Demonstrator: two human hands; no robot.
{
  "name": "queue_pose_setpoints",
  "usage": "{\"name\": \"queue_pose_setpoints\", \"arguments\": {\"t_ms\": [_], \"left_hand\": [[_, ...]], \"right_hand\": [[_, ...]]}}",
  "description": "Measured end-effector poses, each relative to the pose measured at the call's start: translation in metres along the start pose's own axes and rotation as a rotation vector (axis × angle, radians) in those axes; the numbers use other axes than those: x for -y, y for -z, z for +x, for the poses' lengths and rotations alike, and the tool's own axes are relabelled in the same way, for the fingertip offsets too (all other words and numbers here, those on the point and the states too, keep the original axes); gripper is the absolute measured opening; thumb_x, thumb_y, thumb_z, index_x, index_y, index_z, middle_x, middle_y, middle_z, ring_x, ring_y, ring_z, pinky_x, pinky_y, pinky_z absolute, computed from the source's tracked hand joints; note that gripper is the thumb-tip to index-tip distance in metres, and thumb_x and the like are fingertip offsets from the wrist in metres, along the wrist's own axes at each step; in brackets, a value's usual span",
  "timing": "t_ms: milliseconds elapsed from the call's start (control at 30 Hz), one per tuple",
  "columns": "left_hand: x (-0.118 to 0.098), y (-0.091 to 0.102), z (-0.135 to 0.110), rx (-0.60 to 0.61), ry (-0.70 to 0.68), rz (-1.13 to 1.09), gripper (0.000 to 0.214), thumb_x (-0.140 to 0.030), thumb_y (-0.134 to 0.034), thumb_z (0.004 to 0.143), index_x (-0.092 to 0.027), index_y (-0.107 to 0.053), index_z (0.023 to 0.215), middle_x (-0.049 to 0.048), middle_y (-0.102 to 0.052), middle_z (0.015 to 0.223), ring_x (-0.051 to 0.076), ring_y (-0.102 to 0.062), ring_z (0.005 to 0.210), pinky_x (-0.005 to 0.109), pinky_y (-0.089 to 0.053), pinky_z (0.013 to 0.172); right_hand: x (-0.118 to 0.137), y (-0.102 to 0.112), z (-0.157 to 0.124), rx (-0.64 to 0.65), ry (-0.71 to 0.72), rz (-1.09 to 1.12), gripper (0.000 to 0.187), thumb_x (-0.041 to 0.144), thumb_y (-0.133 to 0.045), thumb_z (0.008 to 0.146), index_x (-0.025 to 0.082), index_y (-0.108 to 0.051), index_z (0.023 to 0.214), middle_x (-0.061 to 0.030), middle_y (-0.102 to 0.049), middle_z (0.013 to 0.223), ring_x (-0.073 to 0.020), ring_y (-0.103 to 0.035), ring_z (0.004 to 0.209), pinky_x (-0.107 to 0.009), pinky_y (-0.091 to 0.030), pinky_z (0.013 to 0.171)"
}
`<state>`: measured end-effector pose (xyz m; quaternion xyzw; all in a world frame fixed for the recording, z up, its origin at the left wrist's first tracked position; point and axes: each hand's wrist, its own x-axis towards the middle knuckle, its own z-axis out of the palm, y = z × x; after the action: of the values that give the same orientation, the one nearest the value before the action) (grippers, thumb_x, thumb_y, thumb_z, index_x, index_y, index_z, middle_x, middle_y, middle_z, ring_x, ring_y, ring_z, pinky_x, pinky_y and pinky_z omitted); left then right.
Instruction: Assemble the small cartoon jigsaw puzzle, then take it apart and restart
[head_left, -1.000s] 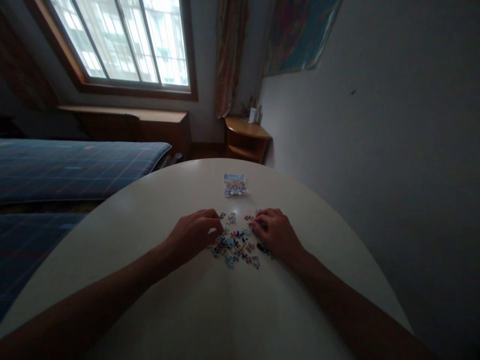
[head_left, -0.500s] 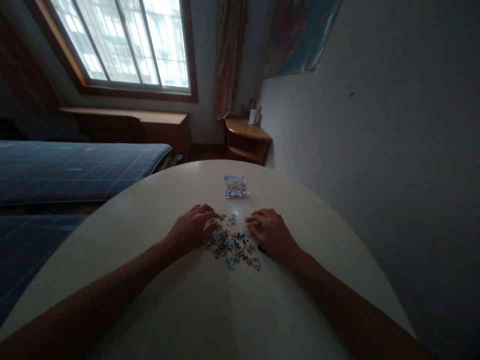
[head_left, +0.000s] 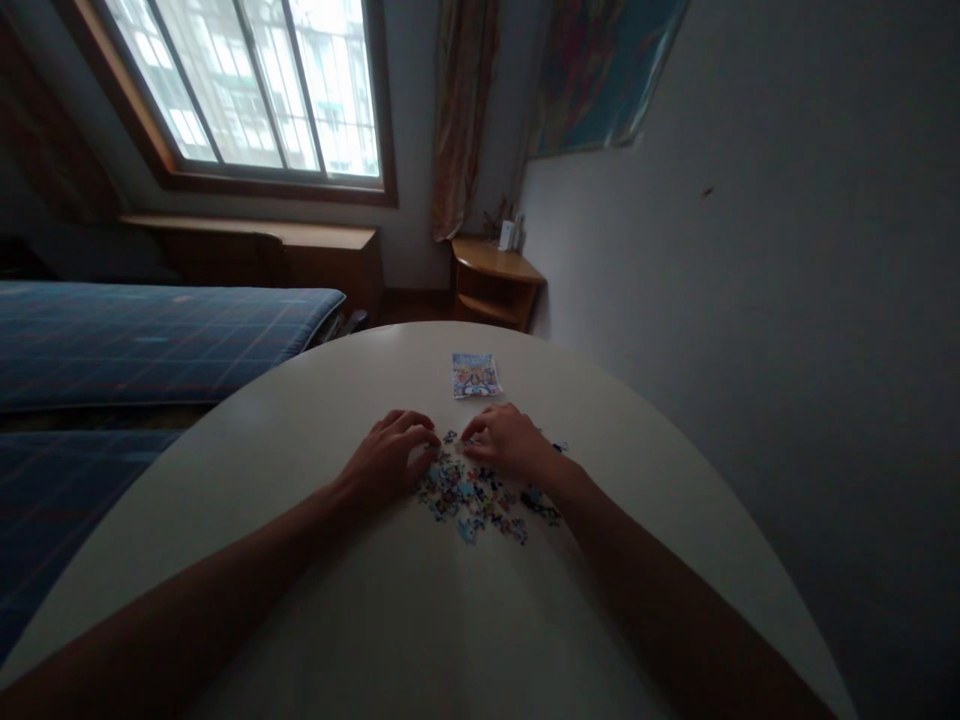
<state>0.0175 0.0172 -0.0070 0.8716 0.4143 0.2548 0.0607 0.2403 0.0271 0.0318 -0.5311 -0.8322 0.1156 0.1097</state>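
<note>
A loose heap of small jigsaw puzzle pieces lies on the white round table. At the heap's upper left edge, my left hand rests with curved fingers, the thumb apart from them and nothing clearly held. My right hand reaches over the top of the heap, its fingertips and thumb drawn together on a puzzle piece that they mostly hide. Between the two hands sits one small dark puzzle piece. Dark pieces also show under my right wrist and beyond it.
A flat, colourful printed packet lies on the table beyond my hands. To the left stands a bed with a blue plaid mattress. A wooden corner shelf is behind the table, and a bare wall runs along the right.
My right hand has moved left and slightly away from me, over the pieces beside my left hand. More pieces are uncovered at the right. My left hand has barely moved.
</note>
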Motion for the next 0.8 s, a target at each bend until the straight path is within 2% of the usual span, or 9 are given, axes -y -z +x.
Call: {"name": "queue_pose_setpoints", "arguments": {"t_ms": [167,267,433,567,700,800], "left_hand": [[-0.001,0.0,0.002,-0.019,0.027,-0.063,0.012,-0.024,-0.059,0.088,-0.021,-0.07,0.092,0.0072,-0.065,0.11,0.025,-0.054,0.107,0.044,-0.046,0.097],[0.002,-0.002,0.002,-0.017,0.03,-0.082,0.012,-0.024,-0.06,0.087,-0.02,-0.07,0.092,0.0069,-0.065,0.111,0.025,-0.053,0.107,0.042,-0.046,0.097],[0.006,-0.004,0.002,-0.018,0.024,-0.074,0.012,-0.023,-0.061,0.086,-0.02,-0.07,0.092,0.0067,-0.065,0.11,0.024,-0.054,0.106,0.042,-0.046,0.098],[0.0,-0.001,0.003,-0.021,-0.016,-0.061,0.021,-0.028,-0.058,0.091,-0.022,-0.069,0.108,0.0071,-0.065,0.114,0.025,-0.053,0.111,0.044,-0.044,0.1],[-0.009,0.001,0.004,0.045,-0.125,-0.035,0.033,-0.031,-0.056,0.094,-0.029,-0.062,0.126,0.0062,-0.06,0.128,0.027,-0.047,0.122,0.049,-0.04,0.104],[-0.012,0.001,0.004,0.108,-0.178,-0.015,0.031,-0.032,-0.053,0.096,-0.032,-0.064,0.125,0.0045,-0.056,0.136,0.028,-0.043,0.127,0.051,-0.036,0.107]], "right_hand": [[0.001,0.003,-0.006,0.031,-0.042,0.124,0.017,0.029,-0.07,0.082,0.025,-0.076,0.097,-0.0024,-0.074,0.087,-0.0164,-0.066,0.078,-0.027,-0.045,0.071],[0.0,0.002,-0.007,0.035,-0.039,0.171,0.017,0.028,-0.069,0.081,0.024,-0.075,0.097,-0.0014,-0.074,0.084,-0.0147,-0.066,0.074,-0.025,-0.044,0.067],[-0.004,0.004,-0.004,0.066,-0.068,0.236,0.021,0.024,-0.072,0.078,0.021,-0.075,0.098,-0.0026,-0.075,0.084,-0.0145,-0.066,0.073,-0.024,-0.045,0.066],[-0.015,0.012,0.001,0.106,-0.086,0.285,0.014,0.026,-0.07,0.081,0.022,-0.077,0.093,-0.0023,-0.076,0.085,-0.0147,-0.068,0.076,-0.024,-0.047,0.068],[-0.028,0.017,0.002,0.066,-0.185,0.234,0.016,0.027,-0.067,0.083,0.021,-0.077,0.096,-0.0037,-0.076,0.085,-0.0155,-0.068,0.074,-0.027,-0.048,0.069],[-0.031,0.016,0.001,0.01,-0.225,0.167,0.018,0.027,-0.067,0.082,0.021,-0.076,0.097,-0.0043,-0.075,0.086,-0.0182,-0.067,0.079,-0.033,-0.047,0.077]]}}
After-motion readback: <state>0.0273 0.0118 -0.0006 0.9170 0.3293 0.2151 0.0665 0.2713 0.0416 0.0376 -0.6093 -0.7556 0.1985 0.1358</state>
